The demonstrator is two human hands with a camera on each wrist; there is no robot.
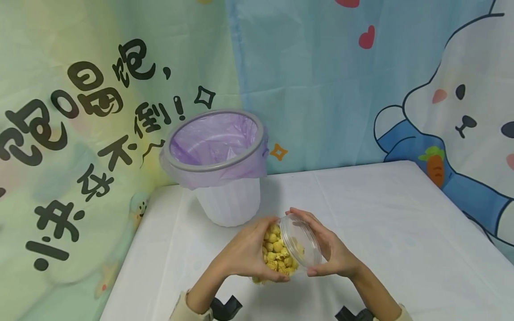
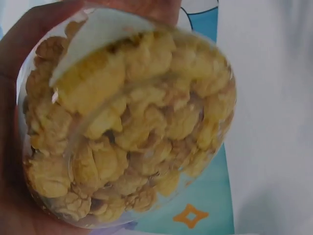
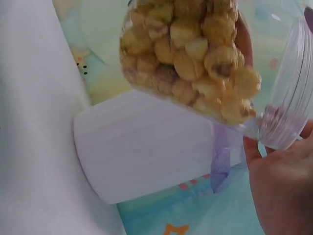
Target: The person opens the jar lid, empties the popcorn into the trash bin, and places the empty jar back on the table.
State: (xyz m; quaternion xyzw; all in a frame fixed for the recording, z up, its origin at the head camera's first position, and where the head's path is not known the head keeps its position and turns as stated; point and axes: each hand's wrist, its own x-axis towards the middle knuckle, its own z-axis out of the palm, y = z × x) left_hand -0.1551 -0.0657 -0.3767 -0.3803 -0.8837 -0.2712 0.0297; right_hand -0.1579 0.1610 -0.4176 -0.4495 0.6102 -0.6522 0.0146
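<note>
A clear plastic jar (image 1: 275,252) of yellow popcorn is held tilted above the table, its round lid end turned to the right. My left hand (image 1: 245,252) grips the jar's body, thumb on the near side and fingers on the far side. Around the clear lid (image 1: 305,243) curl the thumb and fingers of my right hand (image 1: 335,254). The left wrist view looks onto the jar's base (image 2: 142,132), with popcorn pressed behind it. In the right wrist view, the ridged lid rim (image 3: 293,93) sits at the jar's end, beside the palm.
Behind the hands stands a white bin (image 1: 230,203) with a purple liner (image 1: 218,138) folded over its grey rim ring. A white cloth covers the table (image 1: 381,214). Printed curtains (image 1: 305,89) hang along the table's back and left edges.
</note>
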